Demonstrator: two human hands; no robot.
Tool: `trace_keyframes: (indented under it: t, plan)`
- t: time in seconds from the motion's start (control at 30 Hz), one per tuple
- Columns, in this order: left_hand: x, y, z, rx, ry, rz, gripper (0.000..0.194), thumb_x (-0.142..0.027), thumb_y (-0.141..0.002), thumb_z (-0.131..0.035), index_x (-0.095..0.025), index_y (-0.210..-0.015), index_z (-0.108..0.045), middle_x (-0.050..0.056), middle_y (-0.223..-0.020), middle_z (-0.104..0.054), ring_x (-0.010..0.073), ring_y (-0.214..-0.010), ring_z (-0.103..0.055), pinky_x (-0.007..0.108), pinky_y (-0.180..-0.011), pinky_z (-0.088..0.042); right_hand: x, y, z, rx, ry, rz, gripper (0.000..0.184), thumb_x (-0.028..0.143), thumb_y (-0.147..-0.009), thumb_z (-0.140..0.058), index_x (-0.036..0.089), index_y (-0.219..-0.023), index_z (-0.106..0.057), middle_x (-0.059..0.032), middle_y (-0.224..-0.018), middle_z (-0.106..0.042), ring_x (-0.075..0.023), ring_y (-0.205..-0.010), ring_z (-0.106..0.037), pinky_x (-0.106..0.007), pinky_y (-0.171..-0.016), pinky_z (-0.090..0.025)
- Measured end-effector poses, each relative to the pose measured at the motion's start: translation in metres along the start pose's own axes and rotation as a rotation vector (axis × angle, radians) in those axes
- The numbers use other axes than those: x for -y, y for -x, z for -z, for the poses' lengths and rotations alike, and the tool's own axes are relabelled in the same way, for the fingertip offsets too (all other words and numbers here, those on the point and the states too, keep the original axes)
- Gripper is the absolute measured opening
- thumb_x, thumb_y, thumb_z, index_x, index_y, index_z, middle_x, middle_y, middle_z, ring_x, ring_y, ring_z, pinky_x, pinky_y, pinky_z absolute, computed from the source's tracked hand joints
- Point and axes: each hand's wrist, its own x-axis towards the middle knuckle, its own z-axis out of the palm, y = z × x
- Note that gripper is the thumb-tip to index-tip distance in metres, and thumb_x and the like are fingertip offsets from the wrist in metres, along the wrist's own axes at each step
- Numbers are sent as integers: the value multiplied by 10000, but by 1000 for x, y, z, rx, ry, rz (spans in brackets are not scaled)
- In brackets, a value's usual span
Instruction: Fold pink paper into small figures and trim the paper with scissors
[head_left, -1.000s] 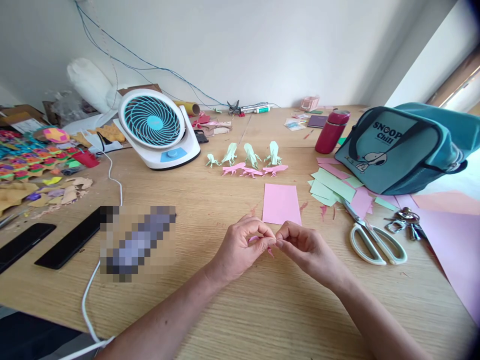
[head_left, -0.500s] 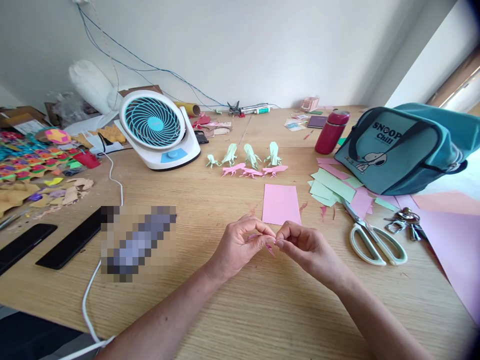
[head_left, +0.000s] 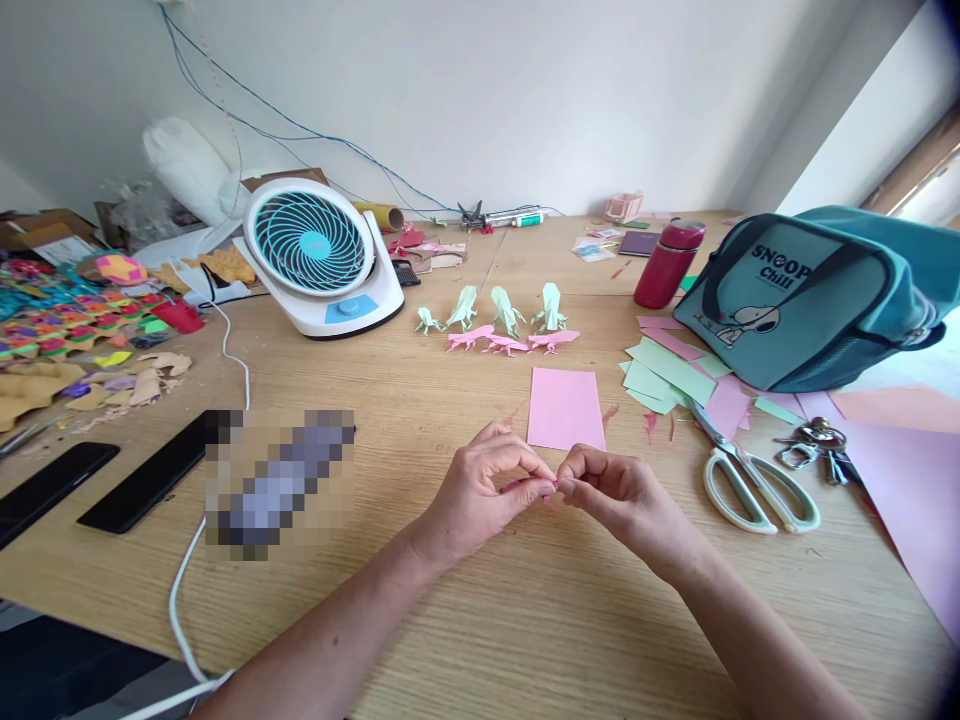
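Between my fingertips is a small folded pink paper piece (head_left: 551, 500), mostly hidden by the fingers. My left hand (head_left: 491, 485) pinches it from the left with thumb and forefinger. From the right, my right hand (head_left: 611, 490) pinches its other end, the fingertips of both hands almost touching. Just beyond them a square pink paper sheet (head_left: 566, 408) lies flat on the wooden table (head_left: 465, 640). Farther back stand several green origami figures (head_left: 506, 312), with pink origami figures (head_left: 506, 345) in a row before them.
At right lie scissors (head_left: 757, 490), keys (head_left: 817, 440), green and pink paper strips (head_left: 660, 375) and a large pink sheet (head_left: 907, 510). A teal bag (head_left: 802, 300) and red flask (head_left: 669, 265) stand behind. Left are a fan (head_left: 315, 255), a white cable (head_left: 184, 590) and black flat objects (head_left: 157, 475).
The pink paper piece shows less below my fingers than before, and my fingertips have shifted slightly around it. The whole view has moved a little; the things on the table stay put.
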Motion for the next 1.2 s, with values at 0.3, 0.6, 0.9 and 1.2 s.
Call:
trace_keyframes:
  t: [0.3, 0.6, 0.9, 1.2]
  plan:
    - [3, 1, 0, -18, -217, -160, 91, -172, -860, -691, -201, -774, -679, -5, -711, -707, 170, -792, -560, 397, -987, -430, -2, -2, 0, -11, 11, -10, 403, 579, -805, -663, 191, -725, -590, -11, -704, -570, -147, -674, -502, -271, -625, -406]
    - [-1, 2, 3, 19, -454, -236, 132, -188, -911, -616, -201, -784, -651, -14, -753, -706, 160, -800, -560, 429, -1082, -363, -2, 0, 4, -31, 90, 40, 361, 550, -847, -631, 205, -753, -582, -1, -716, -545, -149, -684, -487, -262, -622, -401]
    - [-3, 3, 2, -32, -491, -281, 92, -179, -904, -630, -198, -819, -657, -24, -759, -702, 153, -815, -562, 435, -1108, -347, -5, 1, 3, -50, 134, 49, 347, 529, -872, -621, 194, -786, -585, 0, -732, -562, -142, -682, -508, -258, -627, -419]
    - [-4, 4, 2, -22, -533, -286, 116, -188, -922, -598, -208, -835, -673, -7, -766, -701, 162, -820, -580, 457, -1109, -359, -7, 1, 3, -7, 109, 50, 362, 543, -891, -599, 195, -794, -578, 1, -727, -552, -142, -681, -487, -260, -621, -393]
